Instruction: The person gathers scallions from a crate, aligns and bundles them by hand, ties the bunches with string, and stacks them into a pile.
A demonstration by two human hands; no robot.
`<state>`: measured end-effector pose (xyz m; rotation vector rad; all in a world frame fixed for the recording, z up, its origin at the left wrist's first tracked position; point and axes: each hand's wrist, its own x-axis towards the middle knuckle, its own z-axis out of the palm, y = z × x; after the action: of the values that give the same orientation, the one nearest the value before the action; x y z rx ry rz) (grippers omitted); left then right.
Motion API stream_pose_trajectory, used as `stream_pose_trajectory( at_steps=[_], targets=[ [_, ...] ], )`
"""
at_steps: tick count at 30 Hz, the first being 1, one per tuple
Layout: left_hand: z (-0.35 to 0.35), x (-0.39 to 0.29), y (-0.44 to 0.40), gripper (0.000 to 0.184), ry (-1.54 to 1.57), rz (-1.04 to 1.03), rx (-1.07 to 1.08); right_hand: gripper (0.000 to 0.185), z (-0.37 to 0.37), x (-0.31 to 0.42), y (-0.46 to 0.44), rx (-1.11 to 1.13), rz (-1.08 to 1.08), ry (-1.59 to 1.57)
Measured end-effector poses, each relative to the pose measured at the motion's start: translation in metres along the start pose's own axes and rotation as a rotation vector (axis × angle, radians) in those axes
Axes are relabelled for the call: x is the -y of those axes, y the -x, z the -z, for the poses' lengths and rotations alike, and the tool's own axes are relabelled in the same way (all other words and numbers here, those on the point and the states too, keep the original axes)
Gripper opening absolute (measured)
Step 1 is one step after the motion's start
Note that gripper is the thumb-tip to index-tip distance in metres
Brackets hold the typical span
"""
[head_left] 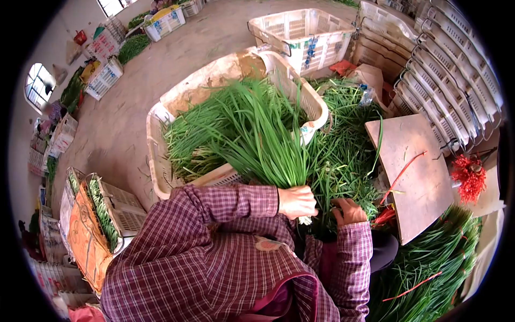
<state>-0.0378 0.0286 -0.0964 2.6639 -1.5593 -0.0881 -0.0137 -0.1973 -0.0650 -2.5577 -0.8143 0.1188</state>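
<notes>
My left hand [298, 202] is closed around the pale lower ends of a bunch of garlic chives [268, 145]. The long green leaves fan up and left over the white plastic crate [155, 145], which holds more loose chives [196, 137]. Just to the right, my right hand [350, 211] is loosely curved with thumb and fingers apart, at the lower edge of a heap of loose leaves [343, 155]. I see nothing held in it. Its fingertips are partly lost against the dark greens.
A board [410, 172] with a red tie [402, 177] stands at the right, beside a bundle of red ties [468, 177]. Below lie tied chives [440, 263]. Stacked crates [445, 75] rise behind; another crate [300, 43] stands ahead. An orange-covered crate [88, 236] is at left.
</notes>
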Motion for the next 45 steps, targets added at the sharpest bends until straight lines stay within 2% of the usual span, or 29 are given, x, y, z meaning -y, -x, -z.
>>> stream_pose_trajectory(
  at_steps=[2,4,6,7,8,9,10,11,12,20,26,28,29,32,39,42,44,45],
  targets=[
    [-0.011,-0.010,-0.001,0.011,-0.056,0.058,0.118,0.023,-0.005,-0.003,0.002,-0.018,0.003,-0.059],
    [-0.016,-0.012,0.002,0.014,-0.075,0.081,-0.070,0.020,-0.006,0.001,-0.002,-0.003,0.002,-0.072],
    [-0.018,-0.012,-0.002,0.014,-0.026,0.109,-0.069,0.018,-0.008,0.012,-0.013,-0.028,0.019,-0.221],
    [-0.031,-0.010,-0.001,0.016,0.001,0.097,-0.213,0.017,-0.009,0.022,-0.022,-0.042,0.061,-0.298],
    [-0.039,-0.010,-0.007,0.007,0.112,0.137,0.044,0.015,-0.010,0.033,-0.030,-0.036,0.061,-0.353],
    [-0.075,-0.010,-0.020,0.004,0.150,0.226,0.077,0.013,-0.015,0.041,-0.039,-0.059,0.112,-0.369],
    [-0.078,-0.010,-0.025,0.008,0.718,0.373,-0.024,0.012,-0.021,0.050,-0.047,-0.083,0.162,-0.385],
    [-0.080,-0.010,-0.029,0.014,1.282,0.488,-0.212,0.009,-0.027,0.060,-0.056,-0.107,0.219,-0.444],
    [-0.002,-0.015,-0.016,0.020,1.463,0.634,-0.196,0.007,-0.034,0.069,-0.064,-0.130,0.278,-0.504],
    [-0.063,-0.018,-0.006,0.019,1.198,0.491,-0.230,0.010,-0.065,0.117,-0.097,-0.047,0.201,-0.562],
    [-0.071,-0.022,-0.012,0.018,1.097,0.472,-0.186,0.010,-0.071,0.129,-0.097,-0.137,0.294,-0.543],
    [-0.071,-0.022,-0.012,0.017,1.052,0.462,-0.172,0.009,-0.077,0.120,-0.097,-0.134,0.114,-0.359],
    [-0.071,-0.022,-0.014,0.017,1.031,0.456,-0.166,0.007,-0.075,0.114,-0.098,-0.126,0.154,-0.272],
    [-0.070,-0.022,-0.020,0.017,0.952,0.436,-0.132,0.009,-0.078,0.105,-0.096,-0.155,0.165,-0.271],
    [-0.069,-0.022,-0.033,0.017,0.700,0.396,-0.044,0.015,-0.082,0.106,-0.105,-0.130,0.104,-0.254],
    [-0.066,-0.019,-0.036,0.017,0.542,0.379,0.009,0.017,-0.071,0.112,-0.112,-0.123,0.141,-0.117],
    [-0.063,-0.017,-0.036,0.017,0.436,0.367,0.049,0.022,-0.066,0.115,-0.117,0.005,0.148,0.040],
    [-0.062,-0.017,-0.037,0.017,0.384,0.359,0.072,0.019,-0.070,0.109,-0.120,-0.012,0.194,0.067]
  ],
)
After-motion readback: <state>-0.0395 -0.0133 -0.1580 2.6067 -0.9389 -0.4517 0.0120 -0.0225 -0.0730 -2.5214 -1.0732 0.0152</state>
